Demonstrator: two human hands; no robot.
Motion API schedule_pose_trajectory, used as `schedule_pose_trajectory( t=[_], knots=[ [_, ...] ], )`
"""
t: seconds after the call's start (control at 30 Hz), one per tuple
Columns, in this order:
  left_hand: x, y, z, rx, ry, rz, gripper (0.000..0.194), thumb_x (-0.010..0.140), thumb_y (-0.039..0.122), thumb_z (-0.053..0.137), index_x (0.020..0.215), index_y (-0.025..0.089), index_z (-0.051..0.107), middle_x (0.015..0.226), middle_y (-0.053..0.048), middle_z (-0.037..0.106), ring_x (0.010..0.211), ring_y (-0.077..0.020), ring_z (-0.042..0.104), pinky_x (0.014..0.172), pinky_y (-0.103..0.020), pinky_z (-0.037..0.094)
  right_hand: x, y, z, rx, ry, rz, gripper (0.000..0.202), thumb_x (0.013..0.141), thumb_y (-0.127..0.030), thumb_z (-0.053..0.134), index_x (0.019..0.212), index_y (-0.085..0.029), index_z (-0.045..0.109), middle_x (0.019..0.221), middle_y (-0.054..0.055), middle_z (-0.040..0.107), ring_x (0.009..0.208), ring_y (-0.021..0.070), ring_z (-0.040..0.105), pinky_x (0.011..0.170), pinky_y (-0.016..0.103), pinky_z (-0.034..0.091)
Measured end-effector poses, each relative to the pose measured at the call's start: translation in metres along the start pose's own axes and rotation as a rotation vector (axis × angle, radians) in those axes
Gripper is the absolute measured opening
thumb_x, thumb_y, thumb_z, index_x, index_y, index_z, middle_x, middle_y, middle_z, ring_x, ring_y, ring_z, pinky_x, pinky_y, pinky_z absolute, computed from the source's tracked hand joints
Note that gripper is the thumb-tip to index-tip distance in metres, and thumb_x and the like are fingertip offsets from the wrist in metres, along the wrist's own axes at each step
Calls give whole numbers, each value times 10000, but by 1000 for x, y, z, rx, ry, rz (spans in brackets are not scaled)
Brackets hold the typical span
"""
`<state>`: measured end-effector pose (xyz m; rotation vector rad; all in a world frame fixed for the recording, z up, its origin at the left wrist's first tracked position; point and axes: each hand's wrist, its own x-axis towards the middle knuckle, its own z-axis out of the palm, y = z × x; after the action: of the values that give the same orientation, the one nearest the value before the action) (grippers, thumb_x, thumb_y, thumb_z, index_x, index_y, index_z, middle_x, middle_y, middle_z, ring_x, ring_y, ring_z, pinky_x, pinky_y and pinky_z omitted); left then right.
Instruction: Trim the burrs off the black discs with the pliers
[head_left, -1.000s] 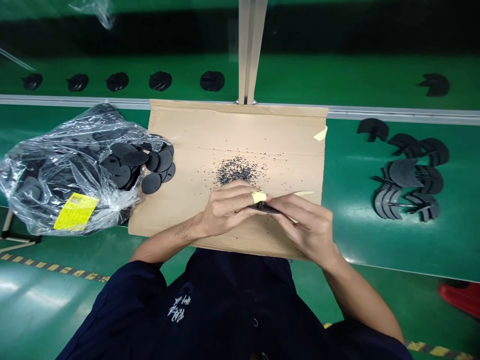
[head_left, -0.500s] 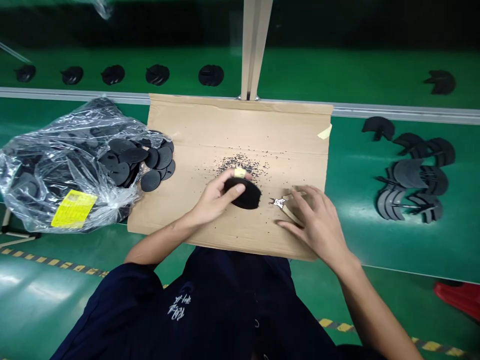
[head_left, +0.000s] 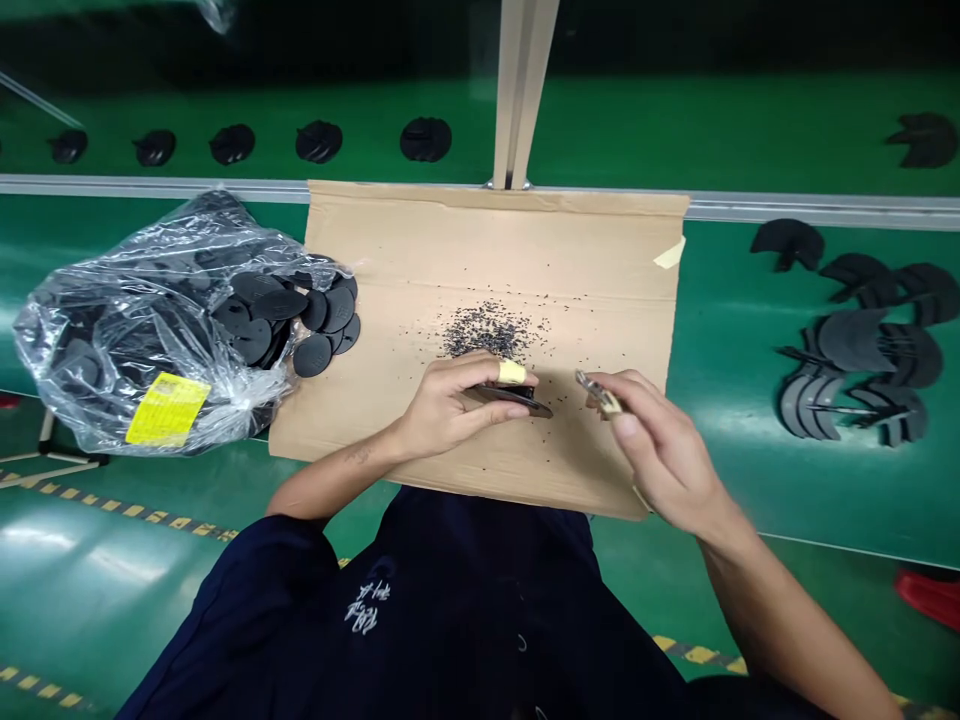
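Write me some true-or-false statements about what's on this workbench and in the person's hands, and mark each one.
1. The left hand holds a dark, flat piece. True.
2. The right hand is empty. False: it holds a small metal tool.
3. A finger of the left hand has a yellow wrapping. True.
4. The tiny black bits are collected in a bowl. False: they lie scattered on the cardboard sheet.
5. The label on the clear plastic bag is red. False: it is yellow.
6. Some dark discs lie on the cardboard sheet near the bag. True.
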<state>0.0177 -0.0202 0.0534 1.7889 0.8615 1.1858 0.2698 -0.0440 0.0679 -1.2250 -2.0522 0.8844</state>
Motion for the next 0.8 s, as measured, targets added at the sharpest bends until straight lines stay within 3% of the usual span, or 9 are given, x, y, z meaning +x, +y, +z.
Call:
schedule_pose_trajectory(
  t=[0.13,0.37,0.57,0.67,0.8],
  knots=[
    [-1,1,1,-2,4,37,247,863,333,792,1057,181,776,907,-53,790,797,-130,701,742,-263,567,7,-9,3,-221,-6,-179,373,1033,-451,457,1276,-198,584,1058,131,655,925,257,617,786,416,538],
    [-1,-1,1,31,16,103,251,856,351,795,1060,205,783,887,-42,798,752,-130,694,702,-279,561,12,-8,-1,-490,-7,-306,414,1034,-485,442,1276,-185,594,991,127,674,836,254,580,725,405,500],
    [-2,-4,3,15,25,171,263,845,316,809,1082,206,780,872,-39,803,738,-125,700,678,-269,559,14,-7,-6,-624,4,-414,340,1019,-471,511,1144,-190,655,853,91,681,749,219,565,648,361,456],
    [-4,-5,5,5,25,188,254,849,280,807,1085,188,777,865,-48,802,745,-126,706,683,-265,563,12,-5,-4,-572,3,-402,277,1021,-438,531,1083,-200,658,798,68,671,696,193,570,612,339,443],
    [-5,-3,4,40,22,213,287,835,319,819,1099,218,769,871,-36,797,775,-138,707,692,-284,564,8,-3,4,-209,14,-242,276,1033,-438,502,1092,-205,637,798,61,647,684,176,588,608,318,473]
  ],
)
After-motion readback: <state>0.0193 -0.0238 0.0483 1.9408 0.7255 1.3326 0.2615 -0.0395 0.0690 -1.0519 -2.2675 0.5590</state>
